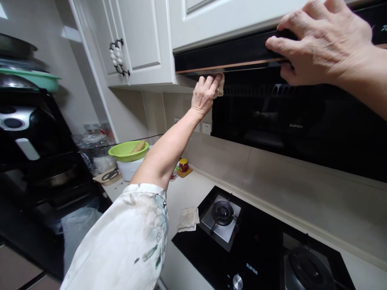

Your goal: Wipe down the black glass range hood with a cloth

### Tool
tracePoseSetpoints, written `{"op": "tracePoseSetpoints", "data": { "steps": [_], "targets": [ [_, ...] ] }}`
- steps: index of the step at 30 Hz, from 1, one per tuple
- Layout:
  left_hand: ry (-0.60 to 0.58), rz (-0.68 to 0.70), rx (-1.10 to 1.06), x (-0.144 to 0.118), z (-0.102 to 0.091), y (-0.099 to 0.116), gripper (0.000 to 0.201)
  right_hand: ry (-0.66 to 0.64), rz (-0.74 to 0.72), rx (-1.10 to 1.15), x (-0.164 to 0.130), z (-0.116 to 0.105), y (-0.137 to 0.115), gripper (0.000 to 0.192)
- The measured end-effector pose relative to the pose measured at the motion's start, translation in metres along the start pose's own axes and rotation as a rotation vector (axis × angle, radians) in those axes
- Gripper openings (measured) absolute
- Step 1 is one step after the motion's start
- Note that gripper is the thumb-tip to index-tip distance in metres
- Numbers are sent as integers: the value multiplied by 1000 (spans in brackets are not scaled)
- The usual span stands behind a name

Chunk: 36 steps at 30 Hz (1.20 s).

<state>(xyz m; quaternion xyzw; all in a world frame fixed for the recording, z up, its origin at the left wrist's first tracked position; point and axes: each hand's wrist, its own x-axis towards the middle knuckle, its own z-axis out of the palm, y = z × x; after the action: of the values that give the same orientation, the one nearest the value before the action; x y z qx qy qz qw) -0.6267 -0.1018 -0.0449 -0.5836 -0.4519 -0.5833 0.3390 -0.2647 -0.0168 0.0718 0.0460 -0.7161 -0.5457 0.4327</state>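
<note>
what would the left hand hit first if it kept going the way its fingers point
The left hand, holding a cloth, points up and right at the range hood. It would likely press straight into the hood's lower front edge, which the cloth already seems to touch; depth is unclear.
</note>
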Motion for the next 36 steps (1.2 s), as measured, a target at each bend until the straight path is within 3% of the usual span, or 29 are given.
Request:
{"op": "tracePoseSetpoints", "data": {
  "steps": [6, 10, 15, 19, 24, 30, 36],
  "targets": [
    [88, -65, 59, -10, -20, -27, 48, -42, 21, 20, 3, -10, -4, 109],
    [93, -41, 119, -10, -10, -38, 55, -55, 32, 36, 4, -14, -8, 110],
    [42, 33, 166, -8, 25, -12, 64, -71, 45, 46, 6, -14, -11, 111],
    [-10, 100, 234, -9, 35, 7, 64, -109, 71, 57, 6, -17, -12, 118],
    [-58, 103, 299, -4, 18, 5, 57, -136, 96, 80, 5, -19, -10, 121],
    [46, -6, 118, -7, -5, 2, 45, -12, 58, 75, 3, -7, -10, 111],
    [69, -50, 72, -9, -6, -4, 41, -4, 35, 69, 3, -12, -14, 97]
  ]
}}
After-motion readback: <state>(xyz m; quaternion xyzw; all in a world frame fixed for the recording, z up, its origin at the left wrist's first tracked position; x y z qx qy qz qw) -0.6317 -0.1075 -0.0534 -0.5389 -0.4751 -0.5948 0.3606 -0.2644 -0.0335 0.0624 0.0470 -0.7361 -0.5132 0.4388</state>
